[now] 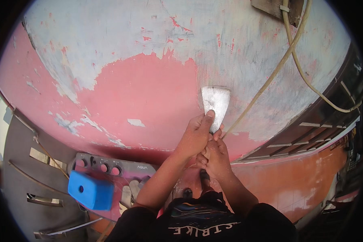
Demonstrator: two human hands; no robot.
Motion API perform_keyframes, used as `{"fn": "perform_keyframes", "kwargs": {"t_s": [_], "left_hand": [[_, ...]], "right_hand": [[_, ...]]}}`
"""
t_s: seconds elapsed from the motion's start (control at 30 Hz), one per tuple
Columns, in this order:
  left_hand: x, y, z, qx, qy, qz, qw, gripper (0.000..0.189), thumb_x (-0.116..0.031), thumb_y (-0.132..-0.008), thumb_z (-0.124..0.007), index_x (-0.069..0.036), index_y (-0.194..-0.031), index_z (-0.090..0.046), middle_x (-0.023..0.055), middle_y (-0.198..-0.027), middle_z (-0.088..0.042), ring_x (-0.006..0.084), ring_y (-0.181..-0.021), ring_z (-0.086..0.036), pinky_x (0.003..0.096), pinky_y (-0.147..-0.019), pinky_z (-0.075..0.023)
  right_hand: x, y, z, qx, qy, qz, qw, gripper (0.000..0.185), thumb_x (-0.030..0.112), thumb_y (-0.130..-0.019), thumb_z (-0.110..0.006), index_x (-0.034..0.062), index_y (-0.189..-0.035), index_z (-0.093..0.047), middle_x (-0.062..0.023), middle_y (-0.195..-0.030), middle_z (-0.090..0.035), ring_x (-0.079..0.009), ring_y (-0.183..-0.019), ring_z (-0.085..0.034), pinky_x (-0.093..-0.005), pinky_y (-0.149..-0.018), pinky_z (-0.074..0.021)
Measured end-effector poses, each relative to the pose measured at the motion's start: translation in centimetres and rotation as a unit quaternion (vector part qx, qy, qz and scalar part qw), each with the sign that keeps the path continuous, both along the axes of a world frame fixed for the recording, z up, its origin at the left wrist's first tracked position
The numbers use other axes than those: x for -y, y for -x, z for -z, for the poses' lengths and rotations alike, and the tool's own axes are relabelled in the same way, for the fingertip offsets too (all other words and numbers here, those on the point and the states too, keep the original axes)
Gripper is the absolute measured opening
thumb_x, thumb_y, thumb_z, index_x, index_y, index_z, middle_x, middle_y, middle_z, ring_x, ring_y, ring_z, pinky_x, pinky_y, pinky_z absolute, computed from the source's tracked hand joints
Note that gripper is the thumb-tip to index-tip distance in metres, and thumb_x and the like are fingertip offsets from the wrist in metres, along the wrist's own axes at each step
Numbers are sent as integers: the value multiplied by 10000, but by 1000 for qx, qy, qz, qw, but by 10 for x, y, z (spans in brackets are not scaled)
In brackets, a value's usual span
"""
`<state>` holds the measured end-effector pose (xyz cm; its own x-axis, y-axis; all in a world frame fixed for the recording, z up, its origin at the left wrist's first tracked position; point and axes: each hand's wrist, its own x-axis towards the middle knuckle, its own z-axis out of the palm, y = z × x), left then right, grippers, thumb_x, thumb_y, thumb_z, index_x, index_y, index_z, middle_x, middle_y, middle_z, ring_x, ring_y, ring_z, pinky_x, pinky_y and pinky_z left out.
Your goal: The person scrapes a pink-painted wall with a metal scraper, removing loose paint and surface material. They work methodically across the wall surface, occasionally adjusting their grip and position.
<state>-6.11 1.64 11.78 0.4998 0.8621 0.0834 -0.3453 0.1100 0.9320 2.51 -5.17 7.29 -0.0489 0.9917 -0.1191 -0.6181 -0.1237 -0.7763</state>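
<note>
A metal scraper with a wide flared blade (217,99) is held in front of me, its broad edge against or close to the painted wall (145,78). My left hand (198,133) grips it near the base of the blade, the thumb lying on the metal. Just below, my right hand (216,155) is closed around the handle, which the fingers mostly hide. Pink paint covers the wall left of the blade, with a ragged upper border. Above and to the right the surface is pale grey-blue with small pink flecks.
A cable (269,80) hangs across the wall on the right, beside a dark slatted window frame (308,133). At lower left stands a washing machine (130,169) carrying a blue plastic container (90,190) and gloves (130,192). Orange tiles (284,181) lie at lower right.
</note>
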Motion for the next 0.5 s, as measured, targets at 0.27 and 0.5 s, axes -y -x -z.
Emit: {"fn": "perform_keyframes", "kwargs": {"t_s": [0.27, 0.5], "left_hand": [[7, 68, 38, -92, -13, -86, 992, 454, -369, -1055, -400, -4, -904, -624, 72, -674, -624, 174, -730, -638, 313, -722, -512], [29, 85, 74, -159, 35, -48, 985, 478, -375, -1057, -391, 7, -904, -634, 55, -679, -619, 130, -707, -597, 296, -745, -479]], "right_hand": [[57, -57, -58, 368, -333, -239, 835, 427, 192, -921, -669, -6, -1276, -537, -179, -1300, -491, -285, -1252, -476, -449, -1020, -408], [75, -14, -65, 49, -554, -411, 722, 113, 145, -924, -656, 51, -986, -660, -81, -993, -621, -273, -907, -567, -417, -850, -414]]}}
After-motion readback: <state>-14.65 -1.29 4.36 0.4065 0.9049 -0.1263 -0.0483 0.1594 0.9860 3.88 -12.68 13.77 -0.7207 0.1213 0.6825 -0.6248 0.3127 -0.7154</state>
